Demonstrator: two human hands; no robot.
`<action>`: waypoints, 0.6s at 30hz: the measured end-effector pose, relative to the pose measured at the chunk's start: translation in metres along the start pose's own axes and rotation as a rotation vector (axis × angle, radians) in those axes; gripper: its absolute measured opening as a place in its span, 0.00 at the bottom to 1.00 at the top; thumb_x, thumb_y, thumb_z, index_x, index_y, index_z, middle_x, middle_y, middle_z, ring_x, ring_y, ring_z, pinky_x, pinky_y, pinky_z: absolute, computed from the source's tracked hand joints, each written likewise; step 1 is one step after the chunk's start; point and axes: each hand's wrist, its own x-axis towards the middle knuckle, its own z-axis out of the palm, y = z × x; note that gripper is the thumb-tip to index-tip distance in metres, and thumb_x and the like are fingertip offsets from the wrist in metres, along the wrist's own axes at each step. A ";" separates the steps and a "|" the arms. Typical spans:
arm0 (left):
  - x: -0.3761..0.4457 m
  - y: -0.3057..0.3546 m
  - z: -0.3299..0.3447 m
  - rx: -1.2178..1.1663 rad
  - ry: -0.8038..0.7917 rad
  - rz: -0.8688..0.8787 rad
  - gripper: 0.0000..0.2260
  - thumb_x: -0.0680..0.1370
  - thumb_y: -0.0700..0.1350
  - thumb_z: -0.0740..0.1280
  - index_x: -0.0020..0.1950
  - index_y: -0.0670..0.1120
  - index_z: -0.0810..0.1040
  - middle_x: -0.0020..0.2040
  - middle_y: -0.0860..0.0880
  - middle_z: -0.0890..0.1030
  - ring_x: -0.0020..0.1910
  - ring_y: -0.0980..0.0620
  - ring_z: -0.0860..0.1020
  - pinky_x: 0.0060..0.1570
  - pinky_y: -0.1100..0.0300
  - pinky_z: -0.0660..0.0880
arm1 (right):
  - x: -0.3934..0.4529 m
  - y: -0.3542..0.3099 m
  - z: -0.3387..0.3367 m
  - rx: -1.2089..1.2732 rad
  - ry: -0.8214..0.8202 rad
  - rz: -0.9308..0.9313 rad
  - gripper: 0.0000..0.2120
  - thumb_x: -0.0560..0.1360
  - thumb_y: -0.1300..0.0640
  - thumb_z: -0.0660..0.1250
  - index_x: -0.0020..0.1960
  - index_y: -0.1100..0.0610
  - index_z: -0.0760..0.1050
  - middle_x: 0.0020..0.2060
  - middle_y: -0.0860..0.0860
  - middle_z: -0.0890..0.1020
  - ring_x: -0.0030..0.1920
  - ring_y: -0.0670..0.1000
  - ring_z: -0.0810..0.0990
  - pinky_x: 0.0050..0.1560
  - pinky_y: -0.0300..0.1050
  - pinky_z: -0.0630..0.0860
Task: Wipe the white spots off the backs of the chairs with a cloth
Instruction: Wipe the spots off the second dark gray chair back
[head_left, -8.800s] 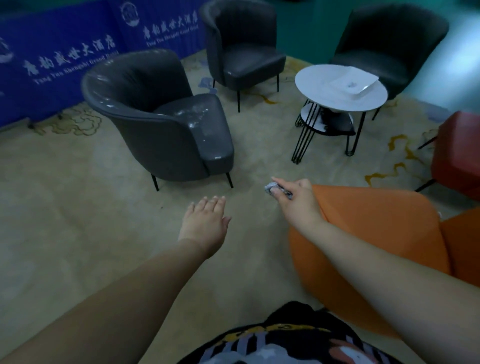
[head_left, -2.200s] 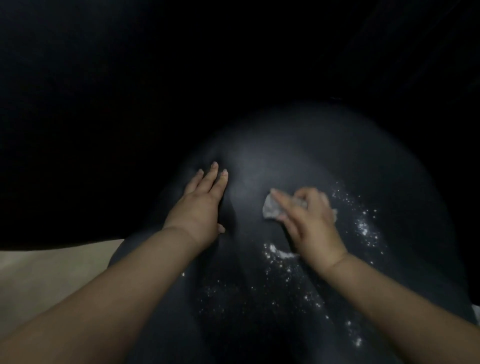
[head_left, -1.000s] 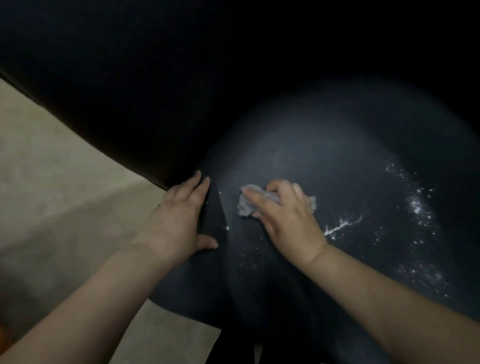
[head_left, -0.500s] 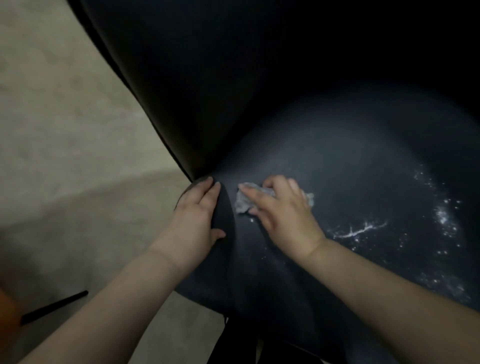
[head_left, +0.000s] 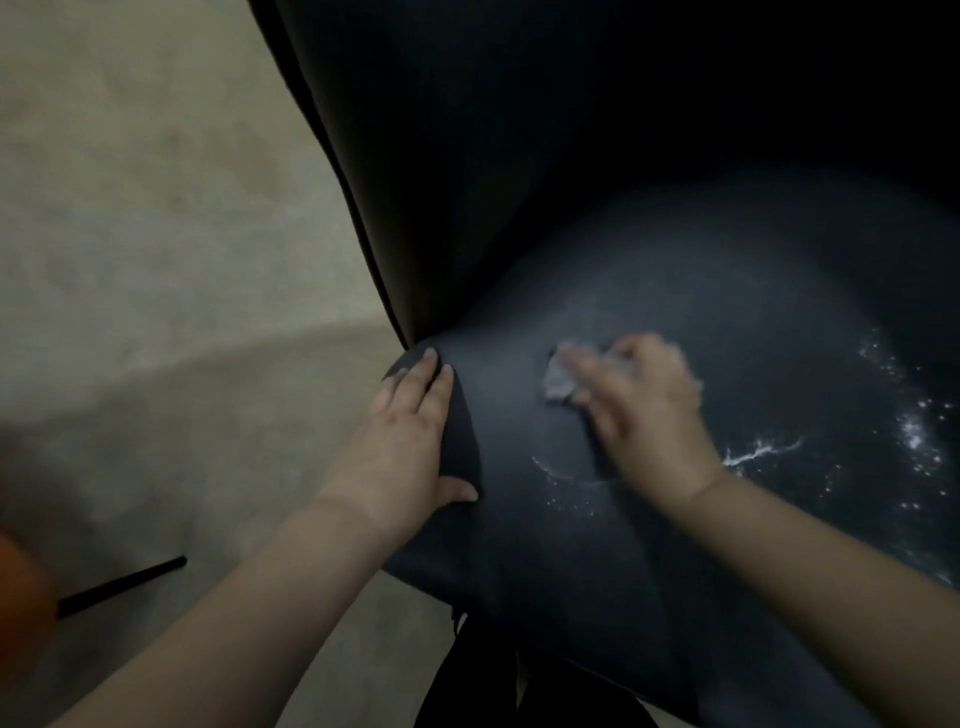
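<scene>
Since 0.5 s ago, the right hand (head_left: 644, 410) with the cloth (head_left: 561, 376) has shifted toward 3 o'clock, away from the left hand (head_left: 410, 441). A fresh white smear (head_left: 550, 470) shows at 6 o'clock of the cloth.

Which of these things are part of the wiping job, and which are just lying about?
Part of the job:
dark chair
cloth
white spots
right hand, gripping the cloth
left hand, on the chair's edge

Just lying about:
carpet
orange seat
black leg
</scene>
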 end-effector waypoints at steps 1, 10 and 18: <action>-0.001 0.001 0.002 0.010 0.014 -0.005 0.55 0.65 0.62 0.74 0.78 0.47 0.42 0.78 0.51 0.40 0.77 0.47 0.44 0.75 0.57 0.44 | 0.013 0.012 -0.002 -0.024 0.063 0.098 0.17 0.73 0.59 0.69 0.62 0.54 0.79 0.47 0.64 0.75 0.45 0.65 0.73 0.47 0.56 0.74; -0.004 0.018 0.021 0.062 0.077 0.005 0.59 0.63 0.64 0.74 0.77 0.49 0.37 0.77 0.54 0.34 0.76 0.50 0.39 0.71 0.59 0.38 | -0.041 -0.020 0.004 0.090 -0.162 -0.182 0.18 0.74 0.57 0.67 0.63 0.50 0.78 0.48 0.59 0.77 0.44 0.60 0.73 0.44 0.51 0.72; -0.008 0.024 0.019 0.073 0.000 -0.002 0.60 0.63 0.62 0.76 0.77 0.49 0.34 0.76 0.51 0.30 0.76 0.51 0.35 0.76 0.54 0.44 | -0.011 -0.012 0.010 0.069 0.065 0.147 0.22 0.70 0.61 0.74 0.63 0.51 0.78 0.49 0.61 0.74 0.47 0.60 0.70 0.48 0.48 0.67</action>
